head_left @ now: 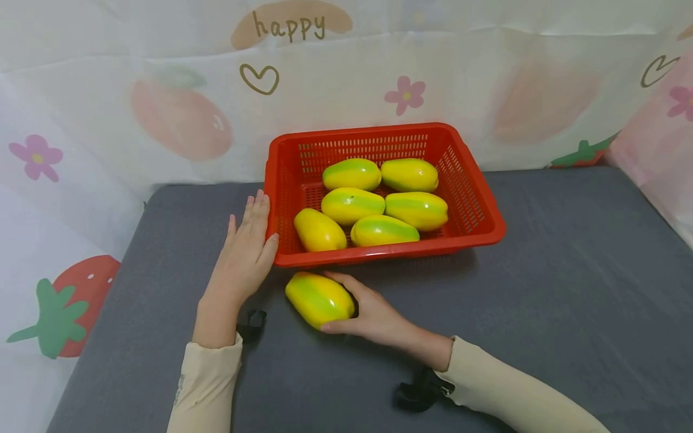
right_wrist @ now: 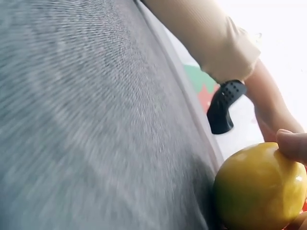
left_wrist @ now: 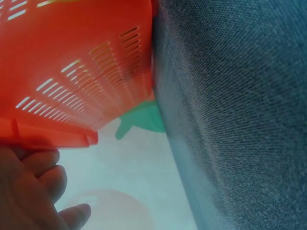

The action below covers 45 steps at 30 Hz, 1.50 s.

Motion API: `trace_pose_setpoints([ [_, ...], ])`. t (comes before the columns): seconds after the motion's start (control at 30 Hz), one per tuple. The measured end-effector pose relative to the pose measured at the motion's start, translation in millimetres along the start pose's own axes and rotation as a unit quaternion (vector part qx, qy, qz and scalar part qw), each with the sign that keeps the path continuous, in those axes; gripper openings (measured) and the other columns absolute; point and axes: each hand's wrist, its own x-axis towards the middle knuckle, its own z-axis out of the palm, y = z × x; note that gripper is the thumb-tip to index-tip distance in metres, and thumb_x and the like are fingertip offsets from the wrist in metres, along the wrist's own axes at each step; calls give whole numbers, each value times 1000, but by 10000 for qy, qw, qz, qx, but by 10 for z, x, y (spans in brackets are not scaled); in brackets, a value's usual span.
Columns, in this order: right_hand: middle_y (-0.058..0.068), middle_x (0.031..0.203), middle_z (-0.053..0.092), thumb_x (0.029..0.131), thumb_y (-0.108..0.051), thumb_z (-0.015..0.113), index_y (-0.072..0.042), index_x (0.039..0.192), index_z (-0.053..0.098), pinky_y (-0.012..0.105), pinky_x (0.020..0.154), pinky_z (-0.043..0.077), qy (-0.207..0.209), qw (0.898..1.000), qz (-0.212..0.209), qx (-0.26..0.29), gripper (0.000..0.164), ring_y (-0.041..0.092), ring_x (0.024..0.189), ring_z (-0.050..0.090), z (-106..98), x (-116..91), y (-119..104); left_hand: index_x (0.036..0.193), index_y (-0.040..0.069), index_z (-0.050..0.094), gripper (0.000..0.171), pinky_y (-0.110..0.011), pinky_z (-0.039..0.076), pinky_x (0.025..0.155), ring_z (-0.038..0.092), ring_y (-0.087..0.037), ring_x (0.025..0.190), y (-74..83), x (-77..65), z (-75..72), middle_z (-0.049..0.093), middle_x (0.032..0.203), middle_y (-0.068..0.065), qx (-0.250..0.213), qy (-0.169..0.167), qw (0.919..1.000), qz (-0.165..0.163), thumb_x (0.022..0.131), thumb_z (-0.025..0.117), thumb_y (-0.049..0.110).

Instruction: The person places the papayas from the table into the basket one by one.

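My right hand (head_left: pixel 373 310) grips a glossy yellow-green papaya (head_left: pixel 319 299) from its right end, thumb on the near side and fingers on the far side. The fruit is just in front of the red plastic basket (head_left: pixel 379 255), low over the grey cloth. In the right wrist view the same papaya (right_wrist: pixel 259 189) shows its rounded yellow end beside the cloth. Against the basket's left rim rests my left hand (head_left: pixel 243 258), fingers straight and pointing away from me. Several more papayas (head_left: pixel 353 205) lie inside the basket, some touching each other.
Grey cloth (head_left: pixel 568 288) covers the table. A white printed curtain (head_left: pixel 335 90) hangs right behind the basket. Black wrist-worn devices (head_left: pixel 417 394) hang at both cuffs, near the cloth.
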Motion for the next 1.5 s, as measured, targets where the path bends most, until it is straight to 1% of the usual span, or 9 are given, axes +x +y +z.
trace_pose_setpoints([
  [0.13, 9, 138, 45, 77, -31, 77, -17, 146, 34, 44, 94, 39, 73, 9999, 99, -37, 82, 23, 112, 48, -102, -67, 34, 152, 8, 6, 65, -54, 2, 112, 2, -24, 144, 2, 1, -11, 6, 158, -7, 16, -3, 10000, -53, 98, 36, 28],
  [0.27, 8, 139, 44, 77, -31, 77, -17, 146, 35, 46, 95, 38, 93, 9998, 76, -166, 82, 24, 113, 47, -186, -140, 49, 152, 8, 7, 65, -56, 4, 112, 3, -24, 144, 2, -2, -8, 8, 157, -9, 6, 43, 10000, -53, 97, 36, 27],
  [0.53, 4, 142, 42, 76, -32, 78, -19, 146, 35, 50, 98, 35, -62, 9999, 84, -117, 83, 23, 117, 45, -320, -314, 15, 152, 9, 6, 66, -55, 3, 112, 3, -24, 144, 3, -11, -4, 5, 158, -6, -6, 34, 10000, -93, 97, 37, 28],
  [0.67, 1, 141, 43, 75, -30, 79, -19, 145, 35, 48, 99, 36, -175, 9998, -37, -50, 83, 21, 117, 45, -347, -379, -34, 152, 8, 6, 67, -55, 3, 112, 3, -24, 144, 6, -13, -11, 7, 158, -8, 2, 40, 9999, -110, 97, 38, 28],
  [0.9, -1, 142, 40, 76, -24, 79, -20, 146, 34, 39, 89, 48, -293, 9984, -357, 316, 83, 20, 115, 46, -445, -510, -205, 152, 9, 7, 67, -55, 4, 112, 4, -25, 144, 13, -21, -5, 7, 158, -7, 15, 31, 9999, -141, 97, 39, 29],
  [1.03, -2, 142, 40, 76, -22, 79, -22, 146, 34, 36, 89, 49, -90, 9974, -685, 212, 83, 20, 113, 47, -558, -563, -302, 152, 9, 8, 67, -56, 4, 112, 4, -25, 144, 16, -14, -1, 7, 157, -7, 19, 51, 9999, -109, 96, 39, 29],
  [1.13, -2, 141, 41, 76, -19, 79, -21, 146, 34, 33, 91, 48, 69, 9962, -859, 148, 84, 19, 113, 47, -636, -580, -355, 152, 9, 8, 67, -55, 4, 112, 4, -24, 144, 19, -8, -3, 7, 157, -6, 4, 58, 9999, -96, 96, 38, 29],
  [1.4, 2, 140, 40, 77, -14, 78, -21, 146, 32, 36, 92, 48, 377, 9944, -978, 145, 83, 22, 117, 45, -805, -593, -418, 152, 7, 8, 66, -56, 5, 112, 5, -25, 144, 15, -10, -4, 7, 157, -8, 13, 64, 10000, -32, 97, 38, 28],
  [1.5, 1, 141, 38, 77, -13, 77, -21, 147, 31, 34, 93, 47, 542, 9932, -1026, 139, 83, 21, 118, 44, -894, -591, -427, 152, 8, 8, 66, -56, 4, 112, 4, -25, 144, 20, -12, 0, 7, 158, -7, 12, 56, 10000, -47, 97, 38, 28],
])
